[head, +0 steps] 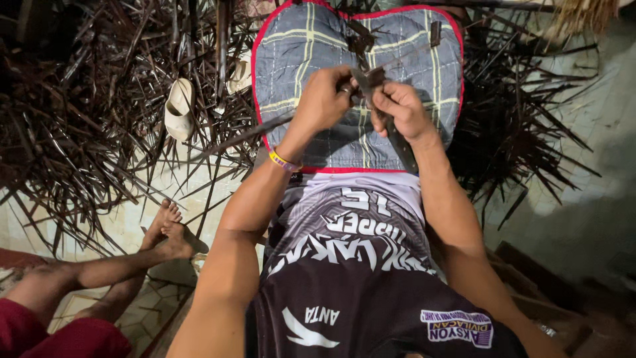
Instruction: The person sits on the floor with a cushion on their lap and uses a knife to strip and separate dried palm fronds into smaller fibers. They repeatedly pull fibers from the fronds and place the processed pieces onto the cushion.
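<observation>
Head view: two hands working a dark leaf strip over a padded lap cloth.

Fingers of the left hand (322, 99) are curled shut on the dark leaf strip (265, 129), which runs out lower left; fingers of the right hand (399, 109) are clamped on a knife (391, 126), its blade meeting the strip between the hands. Under them lies a grey checked cushion (298, 46) with red edging. Around it are heaped dry palm fronds (79, 119), a pale sandal (179, 109), and another person's crossed feet (169, 232).

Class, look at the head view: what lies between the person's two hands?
A dark leaf strip, pinched by the left hand and right hand, above the checked cloth.
</observation>
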